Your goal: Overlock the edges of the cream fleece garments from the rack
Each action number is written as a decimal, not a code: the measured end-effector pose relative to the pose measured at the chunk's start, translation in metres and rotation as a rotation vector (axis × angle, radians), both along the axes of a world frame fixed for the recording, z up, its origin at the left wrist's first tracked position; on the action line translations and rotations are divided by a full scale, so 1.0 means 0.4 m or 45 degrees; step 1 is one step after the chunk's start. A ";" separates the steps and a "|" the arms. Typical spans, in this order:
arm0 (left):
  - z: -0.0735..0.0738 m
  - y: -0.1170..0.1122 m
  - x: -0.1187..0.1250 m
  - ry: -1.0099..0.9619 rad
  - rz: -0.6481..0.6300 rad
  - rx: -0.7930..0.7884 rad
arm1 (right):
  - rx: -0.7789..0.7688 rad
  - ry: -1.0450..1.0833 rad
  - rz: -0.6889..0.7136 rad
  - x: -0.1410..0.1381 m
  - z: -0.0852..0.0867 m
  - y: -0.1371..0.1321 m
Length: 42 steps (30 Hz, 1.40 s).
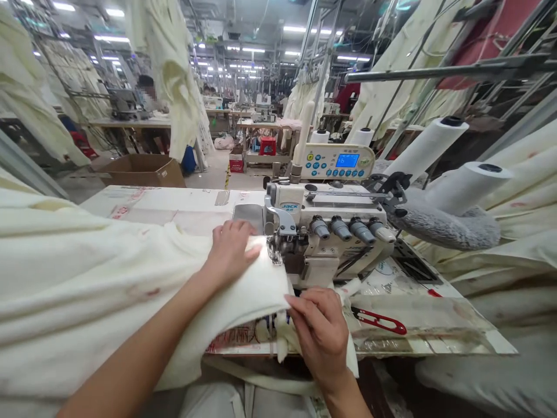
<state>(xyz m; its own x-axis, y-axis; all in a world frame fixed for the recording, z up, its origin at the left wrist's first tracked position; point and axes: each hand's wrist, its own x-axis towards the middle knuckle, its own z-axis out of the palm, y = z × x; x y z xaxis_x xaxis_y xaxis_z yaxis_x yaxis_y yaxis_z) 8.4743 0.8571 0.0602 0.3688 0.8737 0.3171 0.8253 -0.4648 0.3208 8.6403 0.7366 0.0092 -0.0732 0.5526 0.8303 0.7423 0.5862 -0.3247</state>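
Cream fabric [256, 284] spreads from the left across the sewing table, its right edge under the presser foot [275, 253] of a white overlock sewing machine [343, 203]. My left hand [232, 249] lies flat on top of the fabric, just left of the foot, with its fingers stretched out. Nearer to me, my right hand [319, 325] pinches the fabric's edge between thumb and forefinger. A control panel [337, 162] with a lit blue screen sits above the machine head. Red-handled thread snips [380, 321] lie on the table right of my right hand.
White thread cones [439, 145] stand behind the machine at the right, near a grey fluffy roll [448, 223]. A metal bar [435, 72] juts in at upper right. Beyond the table is a cardboard box [141, 170]. Cream garments [172, 75] hang around, and a person sits farther back.
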 end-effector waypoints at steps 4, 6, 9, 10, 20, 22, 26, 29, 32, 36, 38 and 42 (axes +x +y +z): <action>0.002 0.045 0.003 -0.013 0.033 0.009 | 0.008 -0.008 -0.045 -0.001 0.016 0.043; 0.005 0.069 0.005 0.003 0.046 -0.003 | 0.019 -0.038 -0.093 -0.001 0.024 0.064; 0.007 0.103 0.008 0.018 0.075 0.006 | 0.015 -0.104 -0.194 -0.003 0.033 0.086; 0.007 0.114 0.009 0.020 0.094 0.010 | 0.003 -0.111 -0.229 -0.004 0.035 0.087; 0.028 0.226 0.014 0.033 0.276 -0.055 | -0.099 0.088 -0.101 -0.057 0.007 -0.003; 0.029 0.203 -0.035 0.016 0.332 -0.124 | -0.186 0.141 0.003 -0.069 0.000 -0.017; 0.009 0.036 -0.156 -0.030 0.434 -0.197 | -0.519 0.374 0.169 -0.093 -0.015 -0.022; -0.006 -0.138 -0.180 -0.114 0.350 -0.326 | -0.824 0.664 0.288 -0.114 -0.023 -0.002; -0.007 -0.257 -0.118 -0.286 -0.003 -0.551 | -1.014 1.046 0.386 -0.125 -0.029 0.029; 0.006 -0.277 0.001 -0.244 -0.190 -0.491 | -0.970 1.305 0.242 -0.095 -0.041 0.051; 0.015 -0.257 0.033 -0.218 -0.215 -0.423 | -0.955 1.369 0.157 -0.066 -0.045 0.042; 0.029 -0.229 -0.001 -0.367 -0.237 -0.446 | -0.743 0.917 -0.056 -0.003 -0.068 -0.014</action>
<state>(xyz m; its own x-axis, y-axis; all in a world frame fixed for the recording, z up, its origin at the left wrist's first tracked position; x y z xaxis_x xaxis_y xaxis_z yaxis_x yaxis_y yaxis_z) 8.4740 0.7656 0.0716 0.4692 0.8737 0.1280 0.5929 -0.4192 0.6876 8.6389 0.7308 -0.0179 0.3831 0.8874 0.2565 0.2648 0.1606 -0.9508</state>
